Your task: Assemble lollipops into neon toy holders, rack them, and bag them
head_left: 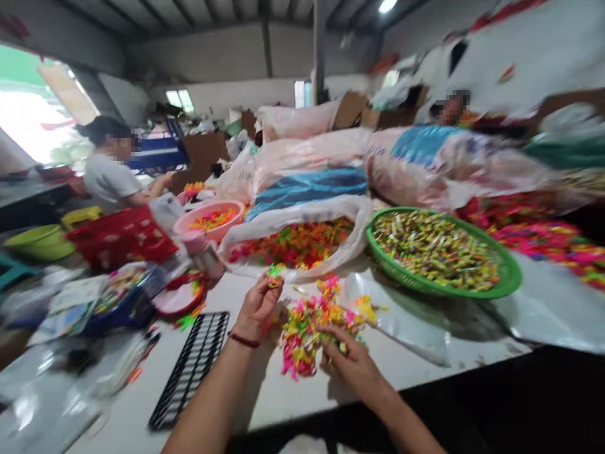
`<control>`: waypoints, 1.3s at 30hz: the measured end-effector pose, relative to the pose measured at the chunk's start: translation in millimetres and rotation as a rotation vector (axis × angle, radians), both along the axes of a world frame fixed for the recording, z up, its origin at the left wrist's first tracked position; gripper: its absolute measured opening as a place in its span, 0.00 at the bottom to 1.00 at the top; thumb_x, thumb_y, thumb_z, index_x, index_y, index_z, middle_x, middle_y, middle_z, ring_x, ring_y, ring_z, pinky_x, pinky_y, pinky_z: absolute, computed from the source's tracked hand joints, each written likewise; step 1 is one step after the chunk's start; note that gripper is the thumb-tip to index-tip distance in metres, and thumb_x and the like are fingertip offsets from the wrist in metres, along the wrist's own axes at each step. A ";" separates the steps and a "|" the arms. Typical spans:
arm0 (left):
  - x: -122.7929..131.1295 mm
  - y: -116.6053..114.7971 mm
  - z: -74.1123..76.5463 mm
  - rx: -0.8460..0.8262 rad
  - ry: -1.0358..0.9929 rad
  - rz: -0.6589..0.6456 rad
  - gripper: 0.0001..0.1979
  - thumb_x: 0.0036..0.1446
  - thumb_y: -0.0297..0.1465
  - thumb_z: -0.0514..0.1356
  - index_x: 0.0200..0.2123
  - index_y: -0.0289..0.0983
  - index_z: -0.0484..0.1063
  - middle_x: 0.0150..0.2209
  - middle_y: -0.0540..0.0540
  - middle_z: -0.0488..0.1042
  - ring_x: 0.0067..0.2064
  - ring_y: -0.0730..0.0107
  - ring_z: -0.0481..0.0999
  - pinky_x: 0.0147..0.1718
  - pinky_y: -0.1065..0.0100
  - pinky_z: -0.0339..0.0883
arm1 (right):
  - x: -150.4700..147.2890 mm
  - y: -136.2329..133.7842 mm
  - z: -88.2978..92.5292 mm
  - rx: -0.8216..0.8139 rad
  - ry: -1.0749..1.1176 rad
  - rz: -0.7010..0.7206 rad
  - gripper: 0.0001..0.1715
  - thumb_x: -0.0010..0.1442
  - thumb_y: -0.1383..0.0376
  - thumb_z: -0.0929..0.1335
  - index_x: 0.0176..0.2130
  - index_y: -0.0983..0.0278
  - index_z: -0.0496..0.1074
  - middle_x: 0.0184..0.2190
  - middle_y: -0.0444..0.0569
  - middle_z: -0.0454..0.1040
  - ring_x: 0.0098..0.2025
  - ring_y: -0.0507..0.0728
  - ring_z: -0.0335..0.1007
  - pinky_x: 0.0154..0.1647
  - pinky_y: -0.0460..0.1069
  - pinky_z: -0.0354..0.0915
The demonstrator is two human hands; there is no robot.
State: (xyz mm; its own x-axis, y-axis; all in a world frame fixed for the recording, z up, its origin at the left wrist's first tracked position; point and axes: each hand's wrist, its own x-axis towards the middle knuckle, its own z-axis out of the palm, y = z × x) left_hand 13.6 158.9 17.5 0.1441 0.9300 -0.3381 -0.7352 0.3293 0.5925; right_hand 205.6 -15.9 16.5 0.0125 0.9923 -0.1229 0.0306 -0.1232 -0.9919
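Note:
Small bright plastic pieces lie in a loose pile [307, 334] on the white table [278, 400]. My left hand [258, 309] is raised at the pile's left side, its fingers closed on a small green and yellow plastic piece [275, 271]. The exact shape of that piece is too blurred to tell. My right hand [350, 359] reaches into the pile's near right side, fingers bent among the pieces. Whether it grips one of them is hidden. A black plastic grid tray [191, 369] lies left of my left forearm.
Behind the pile, an open white sack [363, 217] holds orange and red pieces. A green basket [513, 274] of small yellowish parts stands right. A pink basin [182, 221] and a red dish [201, 296] sit left. Two people work farther back.

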 end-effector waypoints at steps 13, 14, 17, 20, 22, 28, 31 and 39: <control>-19.2 -117.6 4.3 0.005 0.036 -0.097 0.07 0.55 0.27 0.66 0.38 0.37 0.71 0.34 0.48 0.78 0.34 0.72 0.79 0.34 0.71 0.74 | -21.8 19.3 5.0 0.079 -0.071 0.006 0.25 0.59 0.43 0.67 0.38 0.60 0.77 0.32 0.46 0.73 0.24 0.50 0.62 0.23 0.46 0.61; -20.7 -120.7 4.5 0.009 0.051 -0.100 0.09 0.53 0.26 0.67 0.38 0.37 0.72 0.35 0.49 0.77 0.34 0.73 0.78 0.35 0.71 0.73 | -20.3 19.3 5.6 0.108 -0.083 -0.020 0.25 0.58 0.43 0.67 0.38 0.60 0.78 0.35 0.47 0.73 0.25 0.50 0.64 0.24 0.46 0.62; -25.4 -126.5 5.7 0.074 0.085 -0.173 0.10 0.48 0.22 0.67 0.35 0.37 0.74 0.41 0.49 0.77 0.41 0.72 0.77 0.41 0.69 0.72 | -15.1 17.8 5.7 0.106 -0.057 -0.058 0.24 0.58 0.44 0.68 0.36 0.60 0.79 0.31 0.46 0.73 0.28 0.51 0.65 0.26 0.46 0.60; -27.2 -129.3 6.5 0.238 0.144 -0.257 0.06 0.47 0.20 0.64 0.28 0.36 0.74 0.48 0.47 0.75 0.55 0.64 0.71 0.51 0.64 0.67 | -13.7 14.8 4.1 0.011 0.061 -0.064 0.22 0.54 0.45 0.72 0.34 0.61 0.77 0.23 0.42 0.70 0.23 0.50 0.60 0.22 0.46 0.55; -26.3 -130.6 5.8 0.344 0.216 -0.284 0.06 0.47 0.20 0.63 0.25 0.35 0.73 0.54 0.46 0.72 0.61 0.61 0.65 0.55 0.63 0.63 | -16.2 13.1 3.6 -0.065 0.149 -0.081 0.22 0.49 0.47 0.75 0.36 0.61 0.76 0.23 0.41 0.70 0.20 0.48 0.56 0.20 0.45 0.51; -22.9 -136.0 0.9 0.396 0.445 -0.407 0.06 0.50 0.21 0.61 0.31 0.37 0.74 0.53 0.46 0.71 0.57 0.61 0.67 0.50 0.65 0.64 | -26.8 11.3 0.9 -0.077 0.210 -0.096 0.22 0.47 0.51 0.77 0.35 0.61 0.72 0.25 0.39 0.68 0.21 0.47 0.57 0.20 0.44 0.54; -20.2 -140.2 5.2 0.351 0.333 -0.427 0.13 0.47 0.22 0.66 0.37 0.38 0.72 0.54 0.46 0.71 0.54 0.63 0.70 0.50 0.66 0.64 | -30.0 10.5 -3.9 0.026 0.113 -0.060 0.19 0.52 0.51 0.74 0.36 0.61 0.72 0.30 0.43 0.71 0.29 0.51 0.64 0.26 0.45 0.62; -6.3 -142.2 -2.4 0.216 0.361 -0.145 0.24 0.54 0.32 0.67 0.53 0.43 0.66 0.48 0.46 0.74 0.43 0.71 0.75 0.45 0.69 0.68 | -43.4 1.2 -10.1 0.118 -0.032 0.054 0.14 0.57 0.54 0.71 0.35 0.61 0.72 0.32 0.45 0.73 0.33 0.53 0.67 0.32 0.46 0.65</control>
